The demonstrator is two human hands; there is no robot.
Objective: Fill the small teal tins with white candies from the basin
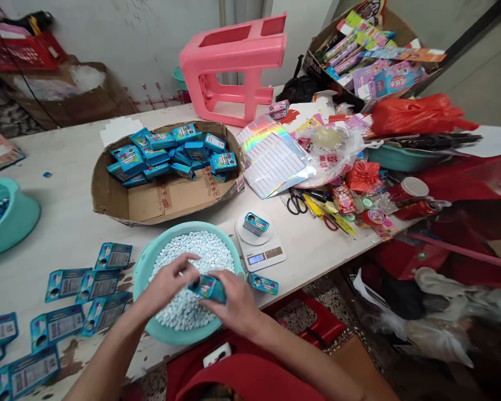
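Note:
Over a teal basin [137,273] of small white candies [183,312], my right hand [236,301] holds a small blue box [209,288] by its right end. The fingers of my left hand [169,281] are bent together at the box's left end; what they pinch, if anything, is too small to make out. On a white digital scale [271,257] just right of the basin stands another blue box [256,224]. One more blue box [264,284] lies beside the basin, below the scale.
A cardboard tray [150,203] of blue boxes sits behind the basin. Several flat blue boxes [58,326] lie at left, near a second teal basin [20,223]. Sticker sheets [275,156], scissors [296,201], a pink stool [234,55] and a carton [313,64] stand farther back.

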